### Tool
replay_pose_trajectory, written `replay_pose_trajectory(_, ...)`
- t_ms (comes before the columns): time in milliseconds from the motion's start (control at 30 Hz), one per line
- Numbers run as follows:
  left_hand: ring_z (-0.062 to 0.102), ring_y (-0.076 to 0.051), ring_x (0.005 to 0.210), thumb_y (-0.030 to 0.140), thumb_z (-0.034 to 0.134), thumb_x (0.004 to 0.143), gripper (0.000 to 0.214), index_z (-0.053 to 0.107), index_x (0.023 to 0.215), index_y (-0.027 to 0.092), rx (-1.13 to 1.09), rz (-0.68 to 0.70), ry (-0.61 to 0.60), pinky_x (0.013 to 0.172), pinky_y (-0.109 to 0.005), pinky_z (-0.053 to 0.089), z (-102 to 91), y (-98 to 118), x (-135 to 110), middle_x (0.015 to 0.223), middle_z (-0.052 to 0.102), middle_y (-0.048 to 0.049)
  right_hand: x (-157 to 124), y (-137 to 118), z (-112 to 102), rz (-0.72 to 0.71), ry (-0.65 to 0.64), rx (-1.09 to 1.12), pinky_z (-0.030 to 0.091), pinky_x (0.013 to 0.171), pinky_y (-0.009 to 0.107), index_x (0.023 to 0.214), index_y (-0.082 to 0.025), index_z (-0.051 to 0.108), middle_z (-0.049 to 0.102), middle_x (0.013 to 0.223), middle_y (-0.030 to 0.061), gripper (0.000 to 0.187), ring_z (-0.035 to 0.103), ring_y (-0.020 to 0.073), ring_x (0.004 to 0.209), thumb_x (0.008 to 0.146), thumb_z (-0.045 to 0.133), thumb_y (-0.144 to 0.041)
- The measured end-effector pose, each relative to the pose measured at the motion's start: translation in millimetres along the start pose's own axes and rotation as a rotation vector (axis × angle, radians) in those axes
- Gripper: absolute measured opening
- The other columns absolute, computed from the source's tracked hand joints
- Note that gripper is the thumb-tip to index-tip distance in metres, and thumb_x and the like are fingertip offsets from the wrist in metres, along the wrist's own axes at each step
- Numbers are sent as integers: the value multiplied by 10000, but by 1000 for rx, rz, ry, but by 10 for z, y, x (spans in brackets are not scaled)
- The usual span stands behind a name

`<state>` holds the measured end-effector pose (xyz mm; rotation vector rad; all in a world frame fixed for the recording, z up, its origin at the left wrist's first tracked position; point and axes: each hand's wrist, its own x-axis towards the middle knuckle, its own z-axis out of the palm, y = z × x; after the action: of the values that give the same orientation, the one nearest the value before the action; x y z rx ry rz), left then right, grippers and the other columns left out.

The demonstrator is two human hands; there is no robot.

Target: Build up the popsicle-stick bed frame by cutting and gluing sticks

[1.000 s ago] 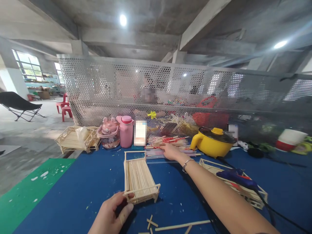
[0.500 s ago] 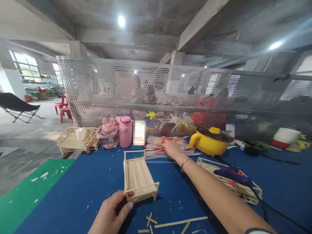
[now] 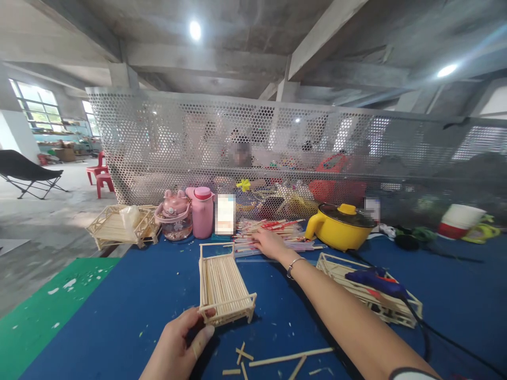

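Note:
A small bed-shaped frame of wooden sticks (image 3: 224,282) stands on the blue tabletop with a railing at each end. My left hand (image 3: 180,338) grips its near left corner, thumb and fingers closed round the post. Farther back, my right hand (image 3: 271,245) reaches into a pile of chopsticks in red-and-clear wrappers (image 3: 291,228). Its fingers look pinched on a thin wooden stick (image 3: 228,245) that sticks out to the left; the fingertips are partly hidden. Cut stick pieces (image 3: 291,357) lie loose at the front.
At right, a blue glue gun (image 3: 374,279) rests on another stick frame (image 3: 330,264), its cord trailing. A yellow pot (image 3: 344,232), pink bottle (image 3: 202,214) and pink jug (image 3: 176,219) line the back before a perforated metal screen (image 3: 158,137). Another stick model (image 3: 114,227) is at left.
My right hand has moved a little left over the pile, and the thin stick at its fingers has shifted left too. My left hand keeps its hold on the bed-shaped frame.

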<state>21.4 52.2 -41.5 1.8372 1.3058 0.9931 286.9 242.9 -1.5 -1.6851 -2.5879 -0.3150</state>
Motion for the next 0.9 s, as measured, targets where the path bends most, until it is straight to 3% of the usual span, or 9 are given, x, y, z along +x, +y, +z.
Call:
replay_pose_trajectory(267, 656, -201, 971, 388, 524, 831, 306, 681, 1027, 214, 7, -11, -11, 882, -285, 501, 2, -13, -10, 1057, 710, -62, 37, -146, 55, -13, 0, -3, 507, 808, 395, 1145, -176, 554, 578, 1155, 75, 292, 591, 186, 956, 895, 526, -323)
replay_pose_trajectory(633, 671, -197, 912, 380, 552, 813, 283, 690, 994, 212, 11, 31, 29, 820, -258, 523, 21, -64, 6, 990, 723, -65, 395, -431, 36, -98, -102, -4, 502, 819, 401, 1155, -180, 550, 572, 1168, 76, 300, 586, 192, 975, 892, 530, -324)
replay_pose_trajectory(900, 672, -189, 877, 402, 551, 805, 292, 689, 978, 211, -51, 41, 82, 798, -262, 527, 72, -62, -4, 966, 722, -74, 357, -419, -34, -80, -184, -32, 501, 819, 403, 1156, -177, 549, 572, 1167, 76, 304, 586, 194, 977, 890, 534, -325)
